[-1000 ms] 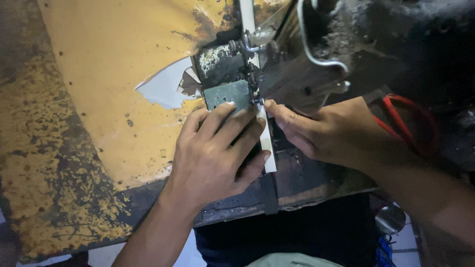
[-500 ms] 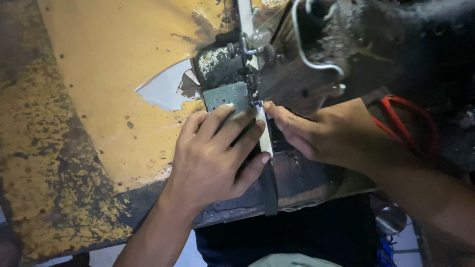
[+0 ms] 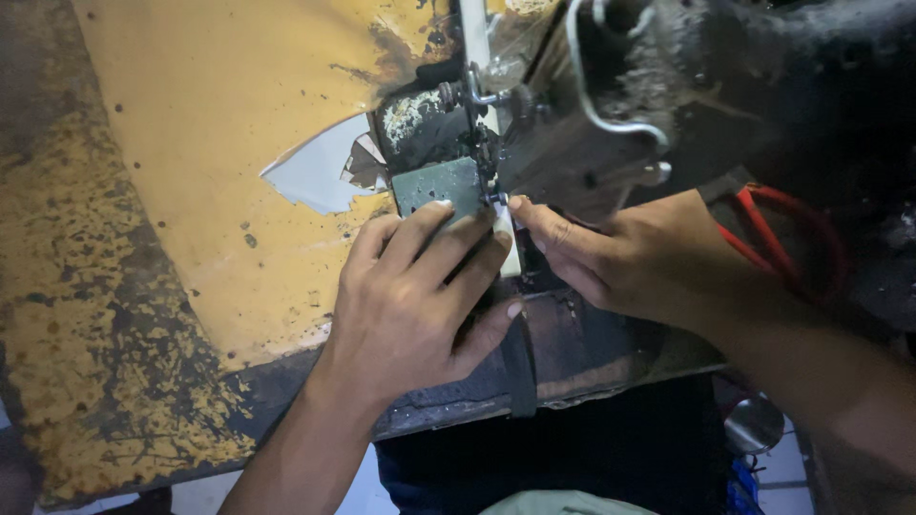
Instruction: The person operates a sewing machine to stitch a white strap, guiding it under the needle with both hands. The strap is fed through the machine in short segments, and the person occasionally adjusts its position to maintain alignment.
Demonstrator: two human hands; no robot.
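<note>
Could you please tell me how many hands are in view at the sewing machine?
2. The left hand lies flat on the workpiece beside the needle; the right hand pinches the white strip just under the sewing machine head. No other hands show.

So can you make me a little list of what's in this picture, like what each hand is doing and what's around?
place: worn yellow table with chipped, dark-stained paint
machine: dark sewing machine, its needle area above the fingertips
left hand: flat, fingers spread, pressing a grey-green piece and a pale strip down
right hand: fingertips pinching the strip beside the needle
nearby: red loop behind the right wrist; white patch where the tabletop has broken away
</note>
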